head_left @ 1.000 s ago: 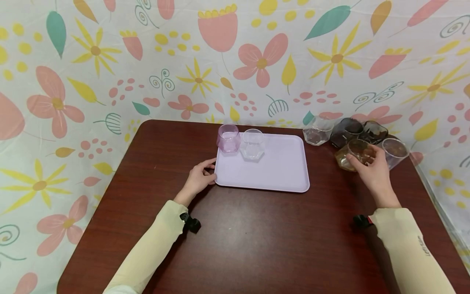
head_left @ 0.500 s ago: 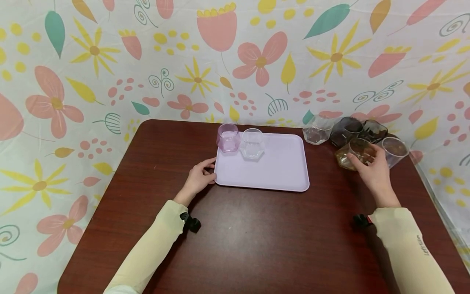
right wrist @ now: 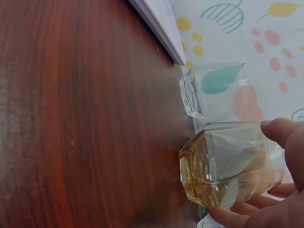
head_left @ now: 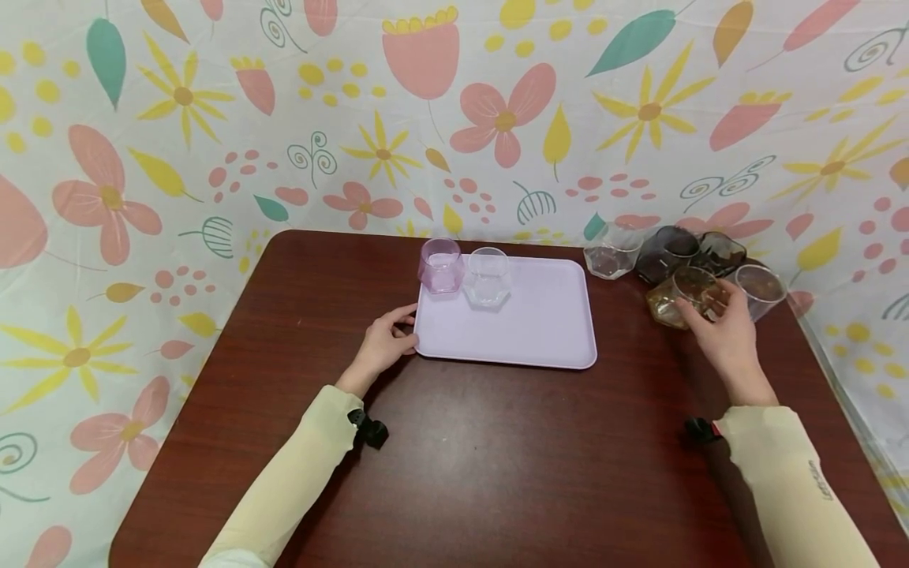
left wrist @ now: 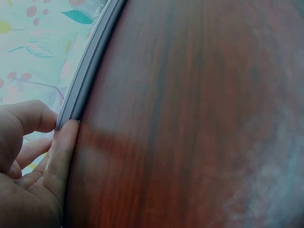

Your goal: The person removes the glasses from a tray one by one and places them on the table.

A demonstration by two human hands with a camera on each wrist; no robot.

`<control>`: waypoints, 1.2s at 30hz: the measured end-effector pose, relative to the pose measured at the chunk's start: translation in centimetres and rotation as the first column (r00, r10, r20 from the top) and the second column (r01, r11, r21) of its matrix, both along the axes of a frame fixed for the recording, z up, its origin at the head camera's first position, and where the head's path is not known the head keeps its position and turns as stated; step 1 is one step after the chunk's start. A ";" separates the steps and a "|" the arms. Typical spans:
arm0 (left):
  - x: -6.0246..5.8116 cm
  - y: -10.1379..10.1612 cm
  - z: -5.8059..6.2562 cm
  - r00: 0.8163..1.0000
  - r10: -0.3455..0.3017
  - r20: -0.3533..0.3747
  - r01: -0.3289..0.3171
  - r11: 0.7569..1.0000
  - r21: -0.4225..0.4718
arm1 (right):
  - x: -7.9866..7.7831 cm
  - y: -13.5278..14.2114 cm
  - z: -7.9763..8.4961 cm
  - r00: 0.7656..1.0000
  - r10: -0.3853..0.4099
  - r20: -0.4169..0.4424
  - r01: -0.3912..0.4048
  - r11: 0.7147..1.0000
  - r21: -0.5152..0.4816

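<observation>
In the head view my left hand is at the near left corner of a pale lilac tray. Its thumb and a bent finger pinch the tray's rim, as the left wrist view shows. On the tray's far left part stand a pink glass and, beside it, a clear glass, both upright. At the right, my right hand grips an amber faceted glass, thumb on one side and fingers round the other. The glass is upright, close over the table among other glasses.
Behind the amber glass are a clear faceted glass and two dark grey glasses, one nearer and another further right. A clear glass stands right beside my right hand. A flower-patterned cloth hangs behind the brown table.
</observation>
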State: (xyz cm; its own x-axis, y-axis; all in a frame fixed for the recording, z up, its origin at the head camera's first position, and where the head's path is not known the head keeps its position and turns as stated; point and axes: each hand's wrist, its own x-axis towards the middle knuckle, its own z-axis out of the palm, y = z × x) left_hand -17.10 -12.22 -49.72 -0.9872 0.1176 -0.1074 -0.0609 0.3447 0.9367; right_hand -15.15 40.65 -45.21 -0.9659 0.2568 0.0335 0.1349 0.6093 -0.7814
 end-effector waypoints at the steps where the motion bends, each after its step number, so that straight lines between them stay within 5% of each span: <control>1: 0.0 0.0 0.0 1.000 0.000 -0.001 0.000 1.000 0.001 | 0.2 0.0 0.1 1.000 -0.001 0.000 0.001 1.000 0.006; 23: -0.1 0.0 -0.3 1.000 -0.002 0.007 0.002 1.000 -0.013 | 4.2 -3.2 2.5 0.980 -0.136 -0.145 0.135 0.991 -0.017; 36: 0.0 0.1 -0.1 1.000 -0.003 -0.001 0.003 1.000 -0.008 | 5.6 -6.9 3.6 0.978 -0.003 -0.209 -0.004 0.999 -0.031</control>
State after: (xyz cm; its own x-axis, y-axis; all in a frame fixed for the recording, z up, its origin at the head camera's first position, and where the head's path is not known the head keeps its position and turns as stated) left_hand -17.07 -12.17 -49.87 -0.9870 0.1194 -0.1076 -0.0591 0.3526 0.9339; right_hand -9.57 33.74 -41.60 -0.9385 0.2606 0.2263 -0.0334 0.5840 -0.8111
